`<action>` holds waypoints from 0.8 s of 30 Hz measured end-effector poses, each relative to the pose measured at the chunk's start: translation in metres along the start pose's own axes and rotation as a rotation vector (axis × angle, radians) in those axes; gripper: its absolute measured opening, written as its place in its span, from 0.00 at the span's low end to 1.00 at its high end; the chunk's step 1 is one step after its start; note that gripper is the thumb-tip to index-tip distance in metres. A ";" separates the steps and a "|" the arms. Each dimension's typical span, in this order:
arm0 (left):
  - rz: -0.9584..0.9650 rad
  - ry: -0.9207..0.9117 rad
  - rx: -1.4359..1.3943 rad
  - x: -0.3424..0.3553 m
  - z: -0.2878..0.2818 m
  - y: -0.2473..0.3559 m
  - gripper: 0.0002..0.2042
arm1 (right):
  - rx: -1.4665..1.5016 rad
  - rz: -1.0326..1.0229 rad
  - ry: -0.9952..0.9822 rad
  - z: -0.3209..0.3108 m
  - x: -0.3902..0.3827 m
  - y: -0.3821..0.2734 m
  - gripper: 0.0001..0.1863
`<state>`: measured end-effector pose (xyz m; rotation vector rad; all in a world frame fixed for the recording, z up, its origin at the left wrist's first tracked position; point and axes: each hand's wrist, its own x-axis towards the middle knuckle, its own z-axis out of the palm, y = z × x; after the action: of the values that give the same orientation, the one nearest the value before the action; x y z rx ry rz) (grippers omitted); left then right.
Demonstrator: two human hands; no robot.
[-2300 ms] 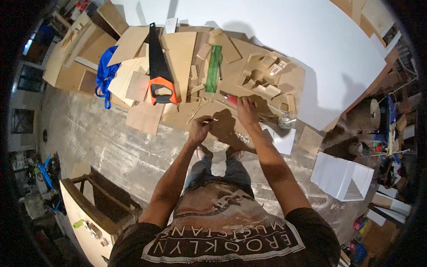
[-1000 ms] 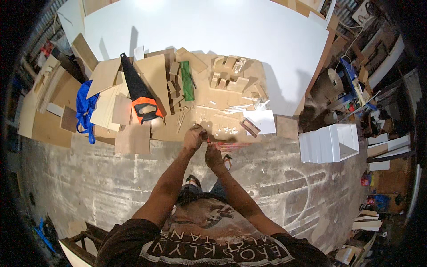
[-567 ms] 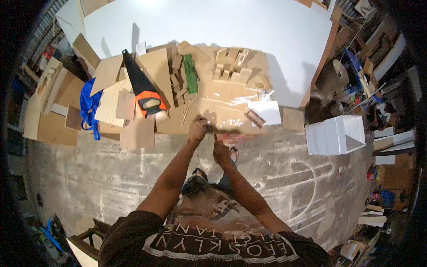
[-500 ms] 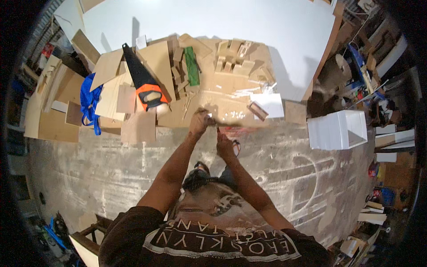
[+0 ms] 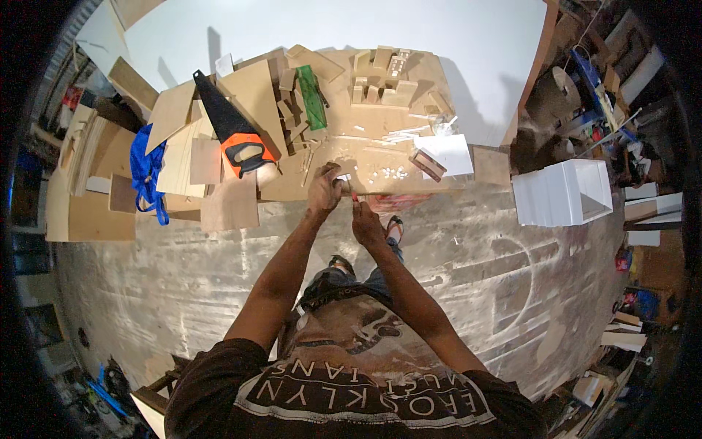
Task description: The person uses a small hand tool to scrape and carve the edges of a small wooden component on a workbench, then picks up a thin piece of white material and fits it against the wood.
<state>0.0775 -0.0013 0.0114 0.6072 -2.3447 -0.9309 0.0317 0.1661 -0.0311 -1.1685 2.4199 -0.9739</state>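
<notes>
My left hand (image 5: 324, 190) is closed at the near edge of the wooden work board (image 5: 344, 150), pinching a small white piece (image 5: 344, 178). Just right of it and a little nearer, my right hand (image 5: 368, 223) is wrapped round a slim tool with a red part (image 5: 355, 197), its tip close to the left fingers. Most of the tool is hidden in the fist, so its kind cannot be told. Small white bits (image 5: 387, 173) lie scattered on the board beyond my right hand. Thin white strips (image 5: 406, 134) rest farther back.
A hand saw (image 5: 250, 155) with an orange and black handle lies on plywood sheets to the left. Wooden blocks (image 5: 384, 94) and a green piece (image 5: 311, 99) stand farther back. A brown block (image 5: 428, 164) touches a white sheet (image 5: 450, 155). At right is a white box (image 5: 559, 192).
The view has shifted slightly, and the blur around my hands has cleared. Both hands stay close together at the board's edge, and the red part of the tool now shows.
</notes>
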 end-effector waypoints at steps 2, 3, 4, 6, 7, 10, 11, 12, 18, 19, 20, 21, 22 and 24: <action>0.064 -0.034 -0.010 -0.002 -0.002 -0.011 0.15 | 0.071 0.084 -0.035 -0.008 0.001 -0.018 0.19; 0.064 -0.038 -0.010 -0.003 0.000 -0.011 0.15 | 0.105 0.130 -0.049 -0.011 0.002 -0.021 0.19; 0.052 -0.063 0.017 -0.005 0.001 -0.012 0.15 | 0.139 0.177 -0.064 -0.014 0.002 -0.026 0.19; 0.048 -0.081 0.038 -0.005 0.004 -0.017 0.14 | 0.106 0.123 -0.026 -0.011 0.002 -0.021 0.19; 0.089 -0.066 0.039 -0.004 0.005 -0.021 0.14 | 0.096 0.104 -0.015 -0.008 0.002 -0.020 0.19; 0.125 -0.010 -0.035 -0.004 0.008 -0.022 0.14 | 0.133 0.204 -0.086 0.000 0.005 -0.003 0.15; 0.124 0.024 -0.110 -0.001 0.011 -0.018 0.14 | -0.016 0.048 -0.038 0.004 0.003 0.012 0.13; 0.124 0.032 -0.104 -0.004 0.010 -0.023 0.14 | -0.155 -0.122 -0.004 0.008 0.003 0.013 0.11; 0.326 0.076 0.004 0.000 0.010 -0.032 0.12 | -0.338 -0.276 0.033 0.019 0.005 0.021 0.28; 0.303 0.059 -0.018 0.002 0.011 -0.030 0.11 | -0.341 -0.277 0.035 0.019 0.005 0.022 0.28; 0.275 0.040 -0.036 0.002 0.010 -0.031 0.11 | -0.289 -0.273 0.063 0.019 0.005 0.018 0.20; 0.271 0.042 -0.033 0.001 0.009 -0.031 0.11 | -0.237 -0.268 0.090 0.018 0.005 0.013 0.12; 0.245 0.028 -0.022 0.000 0.007 -0.032 0.11 | -0.235 -0.271 0.088 0.017 0.005 0.009 0.12; 0.223 0.011 -0.015 0.000 0.006 -0.027 0.10 | -0.359 -0.320 0.160 0.015 0.002 0.005 0.16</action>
<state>0.0796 -0.0160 -0.0121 0.3351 -2.3358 -0.8405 0.0348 0.1597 -0.0457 -1.7029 2.6647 -0.7560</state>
